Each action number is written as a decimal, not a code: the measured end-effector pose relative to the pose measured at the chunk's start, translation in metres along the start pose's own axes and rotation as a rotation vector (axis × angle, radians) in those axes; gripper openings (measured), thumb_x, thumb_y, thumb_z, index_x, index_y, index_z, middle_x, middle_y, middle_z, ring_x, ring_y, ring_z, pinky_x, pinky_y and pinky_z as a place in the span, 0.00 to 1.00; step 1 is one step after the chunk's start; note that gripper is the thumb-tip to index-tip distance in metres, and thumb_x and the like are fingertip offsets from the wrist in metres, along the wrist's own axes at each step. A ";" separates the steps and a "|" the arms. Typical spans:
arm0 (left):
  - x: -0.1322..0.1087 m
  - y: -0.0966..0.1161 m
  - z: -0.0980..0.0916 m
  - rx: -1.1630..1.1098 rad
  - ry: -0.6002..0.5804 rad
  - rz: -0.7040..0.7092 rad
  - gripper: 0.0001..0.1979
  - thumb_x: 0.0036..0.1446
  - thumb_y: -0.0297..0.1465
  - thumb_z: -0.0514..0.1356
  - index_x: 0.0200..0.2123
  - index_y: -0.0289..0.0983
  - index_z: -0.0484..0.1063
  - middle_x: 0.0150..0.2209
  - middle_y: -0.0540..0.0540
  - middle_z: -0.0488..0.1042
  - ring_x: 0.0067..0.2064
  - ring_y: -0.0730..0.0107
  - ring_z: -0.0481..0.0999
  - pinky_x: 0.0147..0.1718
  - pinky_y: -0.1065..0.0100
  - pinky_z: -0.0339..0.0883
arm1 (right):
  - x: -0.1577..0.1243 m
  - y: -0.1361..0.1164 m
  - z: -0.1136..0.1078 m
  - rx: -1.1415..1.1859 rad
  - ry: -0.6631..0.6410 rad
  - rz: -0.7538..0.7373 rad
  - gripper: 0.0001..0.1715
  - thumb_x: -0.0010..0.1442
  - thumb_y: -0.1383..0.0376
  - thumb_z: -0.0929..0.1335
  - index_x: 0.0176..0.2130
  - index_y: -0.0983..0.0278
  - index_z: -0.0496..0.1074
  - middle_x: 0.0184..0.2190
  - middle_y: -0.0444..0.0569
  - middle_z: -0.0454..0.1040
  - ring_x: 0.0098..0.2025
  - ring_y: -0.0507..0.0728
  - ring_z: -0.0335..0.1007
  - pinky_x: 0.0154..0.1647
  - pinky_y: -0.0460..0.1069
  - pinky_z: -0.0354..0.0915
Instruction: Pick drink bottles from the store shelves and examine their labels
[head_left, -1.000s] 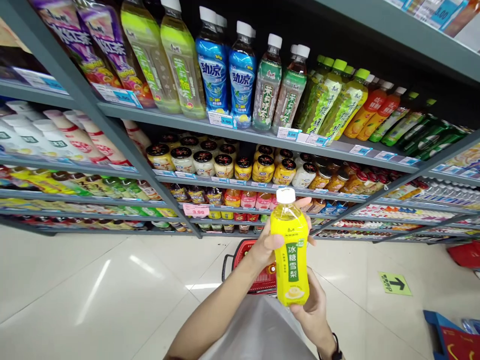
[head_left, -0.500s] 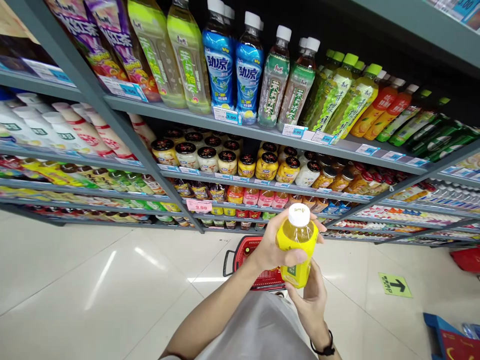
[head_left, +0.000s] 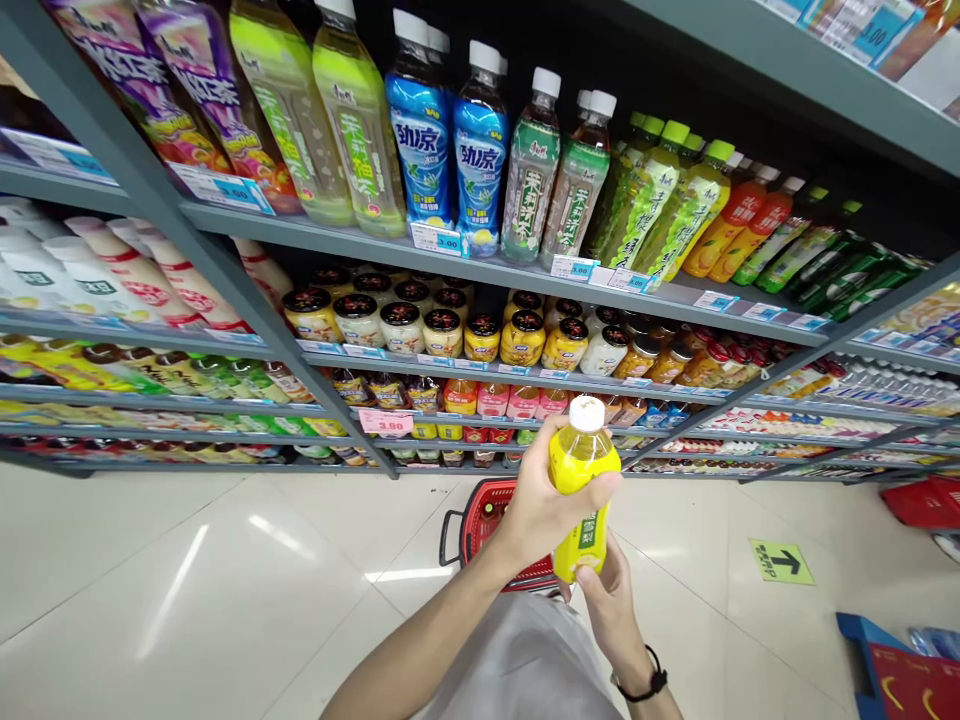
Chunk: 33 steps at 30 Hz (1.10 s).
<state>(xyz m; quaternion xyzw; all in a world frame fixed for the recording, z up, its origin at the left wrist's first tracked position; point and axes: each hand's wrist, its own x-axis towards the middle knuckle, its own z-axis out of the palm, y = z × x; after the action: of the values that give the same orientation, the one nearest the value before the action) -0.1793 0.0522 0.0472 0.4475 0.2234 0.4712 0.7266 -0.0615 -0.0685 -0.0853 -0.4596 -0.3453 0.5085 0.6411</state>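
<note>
**A Yellow Bottle in My Two Hands**

I hold one yellow bottle up in the air, with its white cap on top. My left hand is closed around its middle, and my right hand grips the low end, so two hands keep it steady. It hangs above my red basket, which sits on the floor by the shelves. I wear one black wristband on my right wrist. On the gray shelf, bottles stand in rows with price tags under them, so each price is easy to find. I count two blue bottles at the front, and two green-label bottles right beside them.
</note>
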 end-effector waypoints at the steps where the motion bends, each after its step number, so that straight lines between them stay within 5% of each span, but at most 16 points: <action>1: 0.000 0.000 0.000 0.012 0.015 0.004 0.27 0.52 0.37 0.76 0.50 0.37 0.68 0.44 0.46 0.75 0.40 0.70 0.75 0.40 0.71 0.72 | 0.000 -0.001 0.001 0.001 -0.005 0.009 0.29 0.61 0.53 0.78 0.56 0.59 0.73 0.35 0.48 0.79 0.25 0.51 0.69 0.23 0.45 0.68; 9: 0.005 0.001 0.001 -0.016 0.019 -0.020 0.28 0.49 0.38 0.77 0.47 0.36 0.68 0.42 0.47 0.76 0.38 0.71 0.75 0.38 0.72 0.72 | -0.001 -0.008 0.009 0.221 0.008 0.152 0.26 0.55 0.52 0.81 0.50 0.59 0.78 0.36 0.47 0.79 0.27 0.50 0.68 0.23 0.43 0.63; 15: 0.008 0.000 0.003 -0.093 0.098 -0.063 0.25 0.53 0.42 0.75 0.47 0.37 0.70 0.42 0.46 0.77 0.33 0.74 0.74 0.32 0.72 0.73 | 0.005 -0.028 0.010 0.497 -0.295 0.493 0.46 0.60 0.30 0.66 0.51 0.65 0.81 0.40 0.61 0.81 0.35 0.62 0.75 0.23 0.49 0.67; 22: 0.004 -0.002 0.002 -0.012 0.110 -0.019 0.26 0.53 0.44 0.75 0.46 0.36 0.70 0.41 0.47 0.77 0.36 0.73 0.75 0.35 0.73 0.73 | 0.006 -0.022 0.009 0.480 -0.293 0.474 0.32 0.66 0.41 0.68 0.50 0.64 0.81 0.37 0.59 0.83 0.34 0.61 0.76 0.24 0.48 0.66; 33: 0.002 -0.008 0.001 0.016 0.113 0.018 0.23 0.59 0.43 0.72 0.49 0.37 0.69 0.48 0.44 0.78 0.42 0.69 0.77 0.43 0.69 0.73 | 0.008 -0.023 0.008 0.503 -0.330 0.530 0.33 0.64 0.41 0.68 0.47 0.66 0.80 0.34 0.58 0.83 0.30 0.59 0.76 0.23 0.47 0.65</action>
<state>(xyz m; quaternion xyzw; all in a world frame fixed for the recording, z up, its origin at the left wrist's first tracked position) -0.1741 0.0521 0.0407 0.4281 0.2635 0.5004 0.7049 -0.0587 -0.0603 -0.0612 -0.2737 -0.1779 0.7917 0.5164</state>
